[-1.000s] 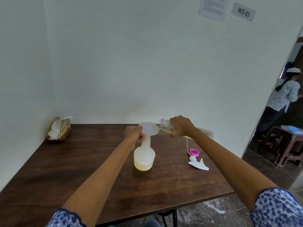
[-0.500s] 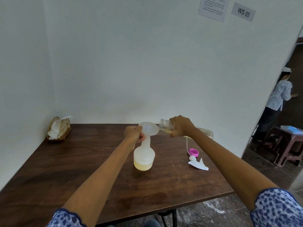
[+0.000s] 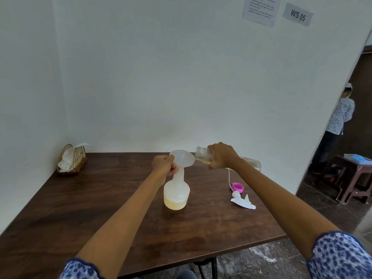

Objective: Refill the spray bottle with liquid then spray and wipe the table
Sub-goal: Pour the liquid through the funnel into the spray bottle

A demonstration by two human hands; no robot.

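My left hand (image 3: 164,165) pinches the funnel (image 3: 182,159) rim, steadying it in the neck of the spray bottle (image 3: 176,191), which stands mid-table (image 3: 80,208) with a little yellow liquid at its bottom. My right hand (image 3: 221,156) grips the refill bottle (image 3: 203,155) tipped sideways, mouth over the funnel, so liquid runs in. The trigger head (image 3: 242,201) and pink cap (image 3: 237,187) lie aside to the right, out of the way until I reassemble.

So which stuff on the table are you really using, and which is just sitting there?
Using:
spray bottle
funnel, held by the left hand
refill bottle, tipped by the right hand
spray head, for later
tissues, for wiping

Just sitting there:
pink cap
wall papers
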